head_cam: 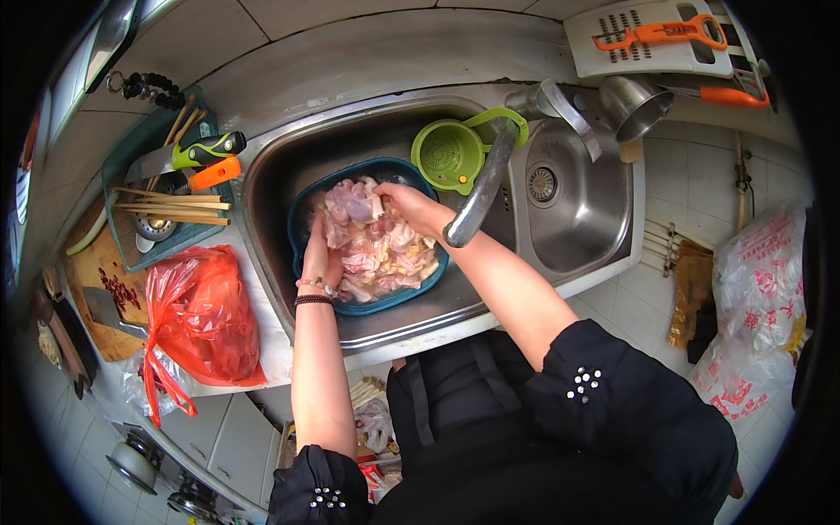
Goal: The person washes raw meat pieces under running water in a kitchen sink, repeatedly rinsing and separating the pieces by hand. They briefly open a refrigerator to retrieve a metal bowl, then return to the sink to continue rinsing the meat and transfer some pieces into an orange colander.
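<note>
Cut pieces of raw meat, seemingly chicken (pixel 377 252), fill a blue plastic basin (pixel 371 308) standing in the large bowl of a stainless-steel sink (pixel 459 289). Cloudy liquid shows among the pieces. My left hand (pixel 320 246) is in the basin at its left side, cupped against the meat, its fingers mostly hidden. From the upper right my right hand (pixel 410 205) holds the far side of the heap, its fingertips partly covered. Between the two hands a clump of pieces is raised. Past my right wrist hangs the metal faucet spout (pixel 482 190).
A green strainer (pixel 449 154) hangs by the faucet. The small sink bowl (pixel 577 197) is to the right. Leftward are a red plastic bag (pixel 210 315), a drying basket (pixel 131 243) with chopsticks and a knife (pixel 190 152), and a cutting board (pixel 102 259) with a cleaver (pixel 108 308).
</note>
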`<state>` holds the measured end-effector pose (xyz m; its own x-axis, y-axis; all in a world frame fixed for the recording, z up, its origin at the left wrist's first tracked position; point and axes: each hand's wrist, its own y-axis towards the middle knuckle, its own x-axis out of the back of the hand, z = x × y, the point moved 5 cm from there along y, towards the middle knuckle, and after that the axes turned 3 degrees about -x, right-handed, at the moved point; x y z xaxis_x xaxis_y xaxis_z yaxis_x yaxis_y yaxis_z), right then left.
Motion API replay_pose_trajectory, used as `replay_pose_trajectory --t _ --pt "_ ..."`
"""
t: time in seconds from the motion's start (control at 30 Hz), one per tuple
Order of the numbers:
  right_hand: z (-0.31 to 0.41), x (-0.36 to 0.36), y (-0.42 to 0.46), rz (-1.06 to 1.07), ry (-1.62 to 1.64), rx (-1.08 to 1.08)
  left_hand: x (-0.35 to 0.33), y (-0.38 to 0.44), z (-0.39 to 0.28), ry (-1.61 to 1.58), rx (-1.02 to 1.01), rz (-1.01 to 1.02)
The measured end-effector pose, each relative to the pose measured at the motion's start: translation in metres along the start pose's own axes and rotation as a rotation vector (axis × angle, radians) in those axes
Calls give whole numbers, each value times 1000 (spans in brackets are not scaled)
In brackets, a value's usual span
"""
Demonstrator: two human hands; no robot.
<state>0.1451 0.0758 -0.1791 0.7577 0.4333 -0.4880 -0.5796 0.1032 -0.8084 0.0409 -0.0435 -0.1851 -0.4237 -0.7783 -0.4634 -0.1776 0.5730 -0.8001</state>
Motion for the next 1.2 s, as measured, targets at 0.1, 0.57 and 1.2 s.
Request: replay_pose_trajectory --t 0.1,0.57,1.2 --pt "0 2 -11 110 -132 65 5 -4 2 -84 14 -23" --pt "17 23 -12 -397 -461 412 10 -51 -34 946 -513 -386" --pt "4 -3 -17 28 -188 224 -4 -3 -15 98 -125 14"
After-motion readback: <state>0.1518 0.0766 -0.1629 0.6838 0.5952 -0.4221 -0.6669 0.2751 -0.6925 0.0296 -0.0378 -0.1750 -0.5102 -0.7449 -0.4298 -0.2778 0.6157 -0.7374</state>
